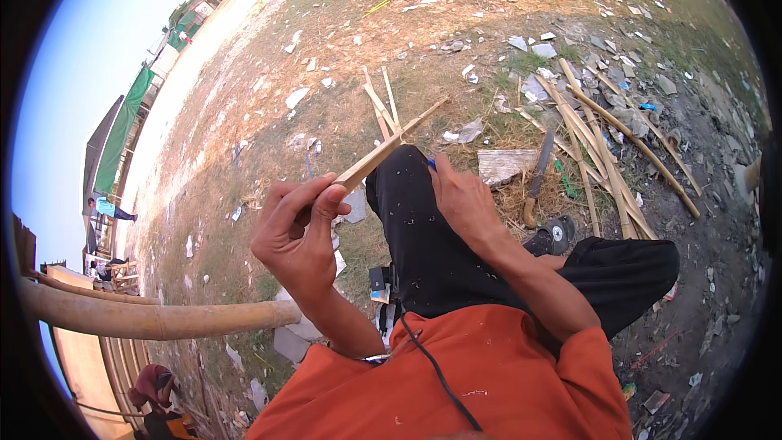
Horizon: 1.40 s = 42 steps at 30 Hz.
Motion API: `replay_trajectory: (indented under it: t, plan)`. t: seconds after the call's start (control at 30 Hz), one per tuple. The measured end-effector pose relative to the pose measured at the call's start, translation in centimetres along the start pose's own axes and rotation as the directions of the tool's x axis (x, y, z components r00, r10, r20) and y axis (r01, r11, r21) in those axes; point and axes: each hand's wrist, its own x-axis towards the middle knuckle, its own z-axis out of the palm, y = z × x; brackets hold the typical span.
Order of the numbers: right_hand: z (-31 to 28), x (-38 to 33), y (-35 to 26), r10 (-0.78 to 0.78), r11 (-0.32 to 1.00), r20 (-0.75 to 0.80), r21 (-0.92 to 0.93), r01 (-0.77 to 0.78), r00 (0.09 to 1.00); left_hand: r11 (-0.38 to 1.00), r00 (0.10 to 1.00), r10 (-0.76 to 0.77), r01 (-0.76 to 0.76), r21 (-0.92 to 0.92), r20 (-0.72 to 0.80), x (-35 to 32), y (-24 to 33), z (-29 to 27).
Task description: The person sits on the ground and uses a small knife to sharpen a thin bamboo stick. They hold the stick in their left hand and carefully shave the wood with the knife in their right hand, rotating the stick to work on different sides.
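Note:
My left hand (297,228) pinches the near end of a split bamboo strip (371,162). The strip slants up and away to the right, above my raised knee. My right hand (466,202) is closed beside that knee. A small blue part (431,163) shows at its fingers, and the rest of what it holds is hidden. Pale shavings dot my dark trousers (419,228). Beyond the knee, thin bamboo strips (391,98) lie on the ground.
To the right lie a machete (539,169) with a wooden handle, a flat weathered board (507,165) and several bamboo strips (603,155). A thick bamboo pole (163,319) reaches in from the left. Another person (155,391) is at lower left. Litter and broken pieces cover the ground.

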Motion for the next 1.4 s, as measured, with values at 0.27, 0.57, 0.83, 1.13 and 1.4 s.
replay_trajectory:
  t: [0.27,0.57,0.83,1.13,1.4]
  plan:
    - [-4.7,-2.8,-2.3,-0.053,0.976,0.014,0.211,0.049,0.998,0.996,0.997,-0.079,0.079,-0.045,0.01,-0.8,0.8,0.4]
    - [-7.8,-3.6,-8.0,-0.308,0.842,-0.127,0.426,0.332,0.943,0.994,0.999,-0.039,0.041,-0.106,0.018,-0.5,0.5,0.8]
    - [-6.7,-2.5,-8.9,-0.234,0.851,-0.049,0.473,0.229,0.971,0.997,1.0,-0.006,0.007,-0.077,0.016,-0.6,0.0,0.9]
    - [-4.3,-1.9,-6.7,-0.139,0.934,-0.004,0.332,0.132,0.99,0.999,1.0,-0.012,0.012,-0.043,-0.018,-1.1,-0.2,0.8]
    - [-4.3,-1.7,-7.4,-0.196,0.91,-0.096,0.352,0.217,0.976,0.998,0.999,0.005,-0.008,-0.059,-0.04,-0.7,-0.2,1.2]
